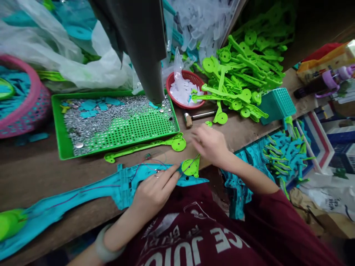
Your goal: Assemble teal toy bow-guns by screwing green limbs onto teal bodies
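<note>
A long teal plastic shell (83,195) with thin purple wires lies along the near edge of the wooden bench. My left hand (154,190) rests on it, fingers stretched toward a round bright-green disc part (190,167) at the shell's right end. Just right of that disc hovers my right hand (210,145), blurred by motion, fingers curled and reaching left; whether it holds anything is unclear. A long green lever (144,146) lies just beyond both hands.
A green perforated tray (59,129) holds several small silver screws and teal scraps. Behind stand a dark machine column (144,48), a red basket (194,77) of white pieces, a hammer (194,116), and a pile of green levers (244,70). Teal parts (280,155) fill a bin at right.
</note>
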`<state>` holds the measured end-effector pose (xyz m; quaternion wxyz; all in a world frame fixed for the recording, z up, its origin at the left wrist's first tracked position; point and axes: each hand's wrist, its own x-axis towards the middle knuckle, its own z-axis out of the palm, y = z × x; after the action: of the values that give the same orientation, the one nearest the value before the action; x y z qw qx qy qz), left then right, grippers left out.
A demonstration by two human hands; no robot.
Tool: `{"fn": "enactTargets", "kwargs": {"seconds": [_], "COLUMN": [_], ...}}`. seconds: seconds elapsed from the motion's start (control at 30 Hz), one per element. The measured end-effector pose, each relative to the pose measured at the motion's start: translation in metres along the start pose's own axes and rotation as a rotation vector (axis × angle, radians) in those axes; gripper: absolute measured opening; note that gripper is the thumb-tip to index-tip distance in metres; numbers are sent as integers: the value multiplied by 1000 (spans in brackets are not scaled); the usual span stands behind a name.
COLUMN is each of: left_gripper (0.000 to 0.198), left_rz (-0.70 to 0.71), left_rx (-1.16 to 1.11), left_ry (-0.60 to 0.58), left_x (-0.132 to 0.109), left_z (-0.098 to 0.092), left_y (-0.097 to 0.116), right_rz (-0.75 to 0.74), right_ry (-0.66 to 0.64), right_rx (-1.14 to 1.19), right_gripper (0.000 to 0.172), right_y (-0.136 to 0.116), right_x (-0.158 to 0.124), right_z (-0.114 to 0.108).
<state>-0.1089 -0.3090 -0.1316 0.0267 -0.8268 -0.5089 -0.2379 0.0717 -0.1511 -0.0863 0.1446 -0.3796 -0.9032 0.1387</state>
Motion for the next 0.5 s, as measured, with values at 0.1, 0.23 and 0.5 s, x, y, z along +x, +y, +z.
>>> {"fn": "enactTargets", "kwargs": {"seconds": [0.1,0.23,0.5], "left_gripper": [29,30,24], "left_rz": [0,-21,19], "left_rx": [-9,-22,-6], "left_ry": [9,36,125], "left_x": [-2,-4,0], "left_z": [1,5,11], "left_y": [0,1,-4], "right_rz": [-27,-26,-157], "right_ry": [-387,-485,-479], "right_rx": [-225,-235,-247], "right_gripper": [18,32,19], "right_y": [-31,-44,-51], "right_x": [21,27,21], "right_z": [3,4,16]}}
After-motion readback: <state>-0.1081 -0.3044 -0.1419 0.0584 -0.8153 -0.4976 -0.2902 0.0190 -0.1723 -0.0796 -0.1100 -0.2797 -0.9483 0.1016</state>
